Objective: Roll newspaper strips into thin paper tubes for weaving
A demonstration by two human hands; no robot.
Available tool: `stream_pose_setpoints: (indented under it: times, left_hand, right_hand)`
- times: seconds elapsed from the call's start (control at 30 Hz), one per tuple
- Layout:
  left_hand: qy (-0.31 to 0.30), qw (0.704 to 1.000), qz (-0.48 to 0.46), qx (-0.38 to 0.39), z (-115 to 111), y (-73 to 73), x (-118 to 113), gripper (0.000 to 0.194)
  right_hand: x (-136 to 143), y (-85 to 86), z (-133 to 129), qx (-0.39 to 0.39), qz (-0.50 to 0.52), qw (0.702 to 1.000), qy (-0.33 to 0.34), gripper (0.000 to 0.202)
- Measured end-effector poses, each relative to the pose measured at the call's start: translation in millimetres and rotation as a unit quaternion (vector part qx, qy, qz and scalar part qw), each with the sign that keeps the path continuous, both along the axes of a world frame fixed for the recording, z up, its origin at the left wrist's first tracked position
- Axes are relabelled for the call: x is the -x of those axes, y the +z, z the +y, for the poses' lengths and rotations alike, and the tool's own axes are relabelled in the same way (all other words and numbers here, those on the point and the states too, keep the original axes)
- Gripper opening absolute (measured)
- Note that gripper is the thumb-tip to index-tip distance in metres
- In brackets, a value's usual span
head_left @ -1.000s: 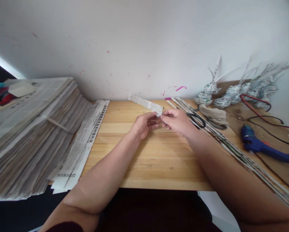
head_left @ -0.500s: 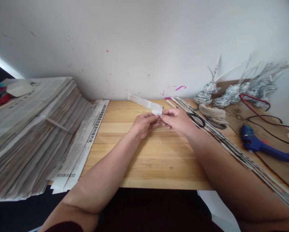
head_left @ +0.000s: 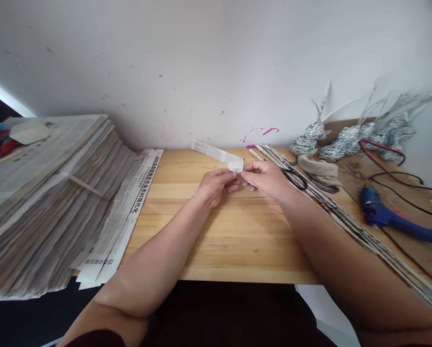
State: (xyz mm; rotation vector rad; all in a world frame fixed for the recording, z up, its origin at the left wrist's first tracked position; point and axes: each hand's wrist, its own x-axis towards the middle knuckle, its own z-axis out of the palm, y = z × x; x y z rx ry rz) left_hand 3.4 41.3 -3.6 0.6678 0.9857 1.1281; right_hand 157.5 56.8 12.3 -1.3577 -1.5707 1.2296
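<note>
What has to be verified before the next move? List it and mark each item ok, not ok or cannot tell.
1. Newspaper strip pinched by the left hand: ok.
2. Right hand at the strip's near end: ok.
3. Near end fully visible: not ok, fingers cover part.
4. Far end away from the rolled paper sticks: ok.
5. Blue glue gun away from both hands: ok.
6. Glue gun cold: cannot tell.

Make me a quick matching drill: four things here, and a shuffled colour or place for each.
1. paper strip
2. glue gun
3. newspaper stack
4. paper sticks

A. on the far left
B. blue, on cardboard
C. slanting past the right hand, on its right
D. one end at both hands' fingertips

Pairs: 1-D, 2-B, 3-A, 4-C
</note>
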Motion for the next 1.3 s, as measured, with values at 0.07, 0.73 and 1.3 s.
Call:
stream_pose_setpoints:
  times: [0.07, 0.73, 1.3]
  left_hand:
    - [0.005, 1.0, 0.002, 0.006, -0.6, 1.0, -0.4, 0.004]
    - [0.009, 0.999, 0.019, 0.033, -5.1, 6.8, -3.5, 0.005]
    - [0.018, 0.997, 0.06, 0.034, -5.0, 7.3, -3.4, 0.009]
  right_hand:
    - [0.3, 0.2, -0.5, -0.005, -0.001, 1.0, 0.002, 0.006]
    - [-2.3, -11.9, 3.0, -0.157, -0.077, 0.984, -0.026, 0.016]
    - [1.9, -2.6, -3.0, -0.178, -0.107, 0.978, -0.011, 0.013]
